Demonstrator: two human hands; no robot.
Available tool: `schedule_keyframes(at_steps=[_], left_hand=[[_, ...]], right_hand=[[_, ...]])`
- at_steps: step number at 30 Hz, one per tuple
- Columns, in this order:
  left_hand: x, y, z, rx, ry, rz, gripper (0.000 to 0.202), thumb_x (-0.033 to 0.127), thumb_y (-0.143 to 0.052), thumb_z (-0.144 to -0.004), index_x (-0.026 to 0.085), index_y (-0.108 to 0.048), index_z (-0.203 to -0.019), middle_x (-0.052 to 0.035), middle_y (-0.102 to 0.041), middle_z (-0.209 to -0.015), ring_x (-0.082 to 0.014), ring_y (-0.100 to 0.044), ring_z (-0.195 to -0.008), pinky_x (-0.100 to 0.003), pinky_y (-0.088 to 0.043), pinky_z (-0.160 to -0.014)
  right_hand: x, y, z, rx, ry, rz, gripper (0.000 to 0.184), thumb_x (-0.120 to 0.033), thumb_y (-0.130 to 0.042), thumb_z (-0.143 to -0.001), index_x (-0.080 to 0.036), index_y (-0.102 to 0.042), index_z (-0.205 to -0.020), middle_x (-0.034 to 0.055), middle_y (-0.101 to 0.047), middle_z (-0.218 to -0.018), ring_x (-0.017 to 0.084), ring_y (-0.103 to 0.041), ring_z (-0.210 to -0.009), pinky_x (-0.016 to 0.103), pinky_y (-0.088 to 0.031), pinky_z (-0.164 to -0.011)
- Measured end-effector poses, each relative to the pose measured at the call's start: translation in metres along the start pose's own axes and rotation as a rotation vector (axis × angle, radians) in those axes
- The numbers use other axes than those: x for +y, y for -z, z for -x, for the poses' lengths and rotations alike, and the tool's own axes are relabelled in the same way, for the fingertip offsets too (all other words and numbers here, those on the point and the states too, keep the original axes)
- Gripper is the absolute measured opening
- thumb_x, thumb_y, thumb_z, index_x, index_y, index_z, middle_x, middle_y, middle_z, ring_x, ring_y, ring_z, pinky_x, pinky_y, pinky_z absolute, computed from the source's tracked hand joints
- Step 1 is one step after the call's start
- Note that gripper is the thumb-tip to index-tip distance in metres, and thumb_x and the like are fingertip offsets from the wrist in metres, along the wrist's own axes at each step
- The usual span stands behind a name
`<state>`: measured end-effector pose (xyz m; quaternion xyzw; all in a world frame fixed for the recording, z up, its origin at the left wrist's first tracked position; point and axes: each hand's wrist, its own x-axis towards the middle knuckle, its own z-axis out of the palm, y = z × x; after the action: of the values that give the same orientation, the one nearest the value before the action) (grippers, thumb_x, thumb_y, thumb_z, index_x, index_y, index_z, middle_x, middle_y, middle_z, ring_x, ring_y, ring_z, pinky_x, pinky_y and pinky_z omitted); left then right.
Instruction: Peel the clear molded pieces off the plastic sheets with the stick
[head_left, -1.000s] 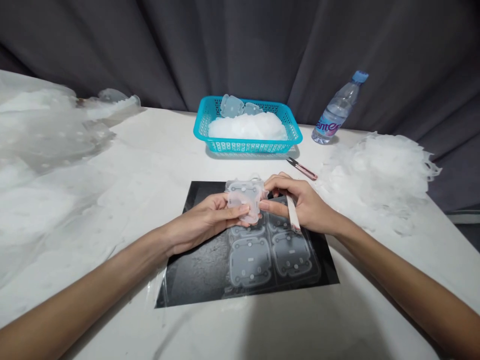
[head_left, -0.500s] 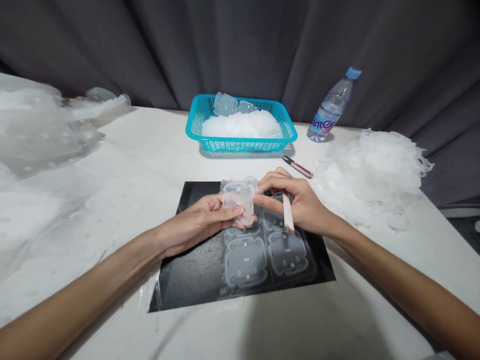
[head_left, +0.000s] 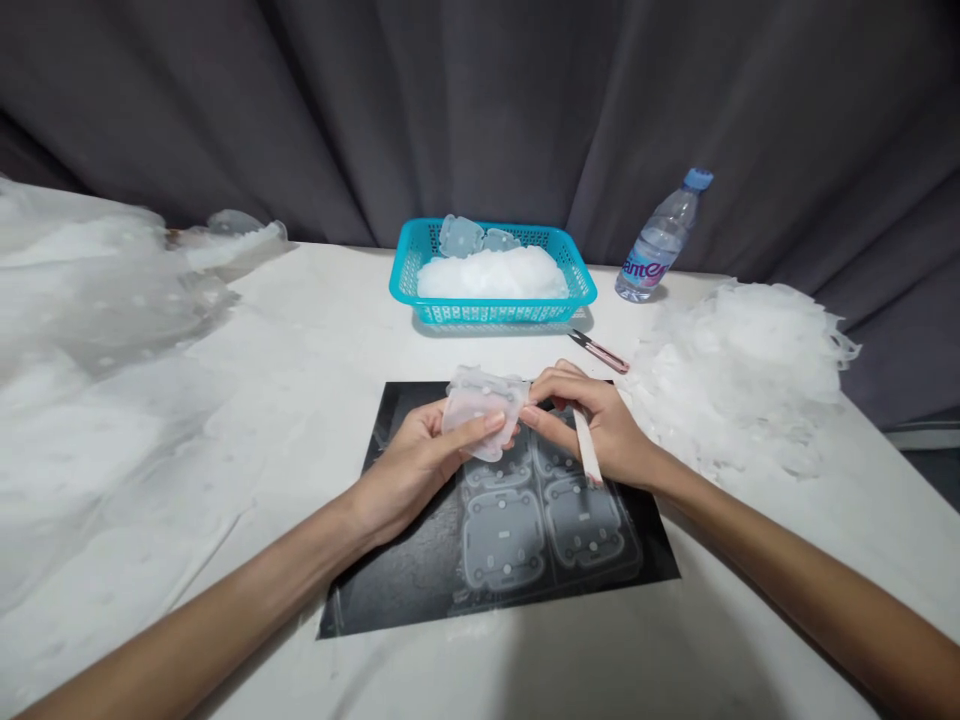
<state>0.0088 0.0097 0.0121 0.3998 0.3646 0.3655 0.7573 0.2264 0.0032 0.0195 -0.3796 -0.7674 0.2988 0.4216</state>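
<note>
My left hand [head_left: 424, 455] grips a translucent, square-lobed silicone-like piece [head_left: 480, 410], thumb across its front. At the piece's right edge, the thumb and fingertips of my right hand [head_left: 592, 410] pinch together. A slim white handle-like tool [head_left: 587, 450] lies tucked in that same hand, its lower end pointing down; its upper end is hidden by the fingers. Under both hands is a black mat [head_left: 397, 580], which bears a translucent sheet [head_left: 504, 540] with several outlined shapes like the held piece.
A blue basket [head_left: 502, 312] of translucent pieces stands at the back. Thread snips [head_left: 598, 352] lie in front of it, near a water bottle [head_left: 660, 240]. A heap of translucent scraps [head_left: 750, 370] is at the right; a large pile of translucent sheets [head_left: 90, 300] covers the left.
The held piece has tilted, its top edge leaning and turned more edge-on. My right hand still pinches at its right edge. The whole view has shifted slightly.
</note>
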Motion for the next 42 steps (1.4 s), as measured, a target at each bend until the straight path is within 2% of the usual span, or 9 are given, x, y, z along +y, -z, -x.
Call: schedule_keyframes(at_steps=[7, 12, 15, 18, 21, 24, 28, 36, 42], left_hand=[[-0.004, -0.008, 0.011, -0.032, 0.167, -0.008, 0.028, 0.034, -0.093, -0.076, 0.012, -0.079, -0.086, -0.0037, -0.076, -0.080, -0.0131, -0.066, -0.077, -0.022, -0.049, -0.075], [0.005, -0.003, 0.009, -0.027, 0.139, -0.207, 0.036, 0.041, -0.087, -0.081, 0.012, -0.074, -0.098, -0.0028, -0.074, -0.088, -0.0130, -0.063, -0.077, -0.023, -0.048, -0.077], [0.011, 0.003, 0.006, -0.092, 0.060, -0.438, 0.036, 0.050, -0.074, -0.092, 0.014, -0.069, -0.089, 0.0009, -0.066, -0.077, -0.0120, -0.056, -0.070, -0.023, -0.043, -0.071], [0.013, 0.006, 0.005, -0.161, -0.020, -0.603, 0.047, 0.056, -0.056, -0.101, 0.015, -0.061, -0.077, 0.0035, -0.055, -0.068, -0.0119, -0.049, -0.065, -0.024, -0.042, -0.068], [0.014, 0.008, 0.006, -0.170, -0.071, -0.718, 0.042, 0.055, -0.054, -0.102, 0.015, -0.065, -0.092, 0.0036, -0.054, -0.073, -0.0126, -0.049, -0.066, -0.024, -0.044, -0.066], [0.016, 0.010, 0.009, -0.191, -0.032, -0.819, 0.039, 0.051, -0.056, -0.101, 0.016, -0.070, -0.110, 0.0030, -0.057, -0.076, -0.0131, -0.050, -0.065, -0.022, -0.045, -0.062], [0.021, 0.007, 0.014, -0.197, -0.019, -0.942, 0.042, 0.051, -0.054, -0.102, 0.014, -0.075, -0.097, 0.0007, -0.062, -0.075, -0.0136, -0.053, -0.065, -0.022, -0.042, -0.060], [0.019, 0.000, 0.022, -0.209, -0.229, -1.160, 0.041, 0.043, -0.043, -0.108, 0.019, -0.074, -0.099, 0.0005, -0.062, -0.071, -0.0149, -0.055, -0.064, -0.023, -0.040, -0.061], [0.006, -0.009, 0.030, -0.214, -0.225, -1.379, 0.037, 0.033, -0.038, -0.110, 0.021, -0.058, -0.082, 0.0017, -0.057, -0.066, -0.0149, -0.054, -0.055, -0.028, -0.031, -0.055]], right_hand=[[0.016, -0.011, 0.005, 0.005, -0.100, 0.251, 0.012, -0.012, -0.062, -0.090, -0.020, -0.065, -0.083, 0.0026, -0.069, -0.083, 0.019, -0.060, -0.082, 0.034, -0.044, -0.079], [0.008, 0.025, -0.004, -0.300, -0.043, 0.198, 0.002, -0.022, -0.069, -0.092, -0.020, -0.069, -0.092, 0.0049, -0.073, -0.095, 0.021, -0.059, -0.091, 0.033, -0.044, -0.082], [0.000, 0.041, -0.014, -0.149, -0.101, 0.173, 0.011, -0.023, -0.063, -0.097, -0.020, -0.065, -0.086, 0.0027, -0.067, -0.086, 0.016, -0.054, -0.077, 0.030, -0.041, -0.073], [-0.007, 0.033, -0.025, -0.033, -0.118, 0.173, 0.013, -0.031, -0.064, -0.098, -0.020, -0.066, -0.092, 0.0025, -0.067, -0.093, 0.015, -0.052, -0.076, 0.029, -0.041, -0.073], [-0.014, 0.014, -0.037, -0.225, -0.091, 0.155, 0.013, -0.031, -0.066, -0.099, -0.020, -0.070, -0.097, 0.0038, -0.073, -0.104, 0.018, -0.058, -0.093, 0.031, -0.042, -0.087], [-0.019, 0.004, -0.046, -0.405, -0.153, 0.113, 0.014, -0.027, -0.070, -0.096, -0.017, -0.073, -0.087, 0.0022, -0.073, -0.090, 0.015, -0.058, -0.085, 0.028, -0.041, -0.079], [-0.020, 0.009, -0.049, -0.508, -0.192, 0.050, 0.009, -0.020, -0.073, -0.091, -0.014, -0.075, -0.085, -0.0003, -0.069, -0.079, 0.012, -0.052, -0.072, 0.025, -0.036, -0.068], [-0.018, 0.018, -0.047, -0.550, -0.199, -0.089, 0.006, -0.017, -0.072, -0.085, -0.015, -0.071, -0.080, -0.0020, -0.066, -0.075, 0.012, -0.051, -0.069, 0.024, -0.036, -0.065], [-0.005, 0.008, -0.040, -0.468, -0.204, 0.255, 0.010, -0.008, -0.067, -0.085, -0.017, -0.066, -0.080, -0.0013, -0.069, -0.083, 0.014, -0.058, -0.077, 0.025, -0.034, -0.070]])
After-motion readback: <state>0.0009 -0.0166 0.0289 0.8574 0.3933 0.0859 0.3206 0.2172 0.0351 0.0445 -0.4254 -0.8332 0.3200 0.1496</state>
